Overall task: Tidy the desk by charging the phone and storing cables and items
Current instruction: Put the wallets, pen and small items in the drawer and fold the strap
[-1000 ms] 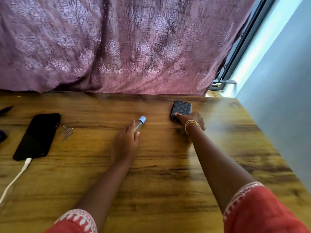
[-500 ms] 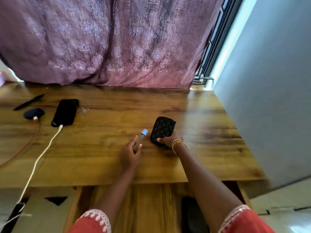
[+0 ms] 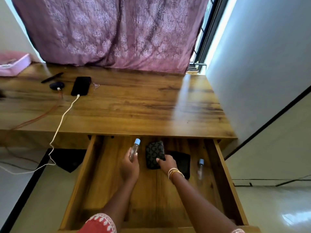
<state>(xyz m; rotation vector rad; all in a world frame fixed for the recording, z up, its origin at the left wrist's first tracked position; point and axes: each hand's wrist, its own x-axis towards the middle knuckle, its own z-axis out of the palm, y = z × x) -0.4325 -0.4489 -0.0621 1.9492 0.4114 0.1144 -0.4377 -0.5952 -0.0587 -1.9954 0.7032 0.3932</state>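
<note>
A: Head view: wooden surface (image 3: 134, 105), black phone (image 3: 81, 86) near its far left corner on a white cable (image 3: 62, 118).
B: Hands?
A: Over the open wooden drawer (image 3: 80, 174): right hand (image 3: 166, 163) grips the black patterned wallet (image 3: 154, 153), left hand (image 3: 129, 167) the clear blue-capped bottle (image 3: 134, 148). Neither looks released.

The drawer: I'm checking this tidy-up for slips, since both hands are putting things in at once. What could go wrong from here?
1. The bottle in the left hand may roll once laid down; another bottle already lies loose in the drawer.
2. The pouch held by the right hand overlaps a black item, so it may sit unevenly.
3. The white cable hangs off the desk beside the drawer; snagging it could tug the phone.
</note>
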